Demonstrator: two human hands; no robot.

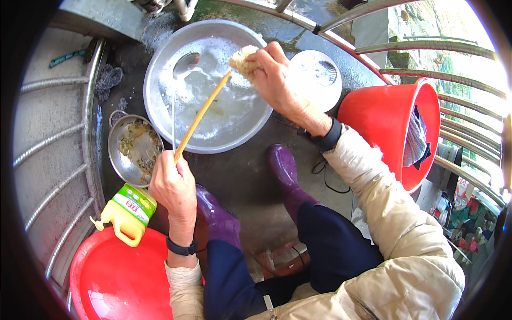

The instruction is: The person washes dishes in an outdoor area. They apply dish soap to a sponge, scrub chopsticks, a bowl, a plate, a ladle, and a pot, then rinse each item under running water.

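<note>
My left hand [173,180] grips a yellow chopstick-like stick [206,107] near its lower end, above the front rim of a large metal basin [150,108]. A thin pale rod [173,120] also rises from that hand; I cannot tell whether it joins the metal ladle or spoon [186,65] in the basin. My right hand [272,76] pinches a tan loofah-like scrubber [243,63] over the basin's right side, close to the stick's upper tip. Cloudy, foamy water [224,108] fills the lower part of the basin.
Left of the basin sits a metal pan [116,160] with food scraps. A yellow detergent bottle [130,214] stands beside a red basin of water [124,276]. To the right are a white plate [312,92] and a tilted red bucket [372,120] holding cloth [415,140]. Metal railings [428,47] flank both sides.
</note>
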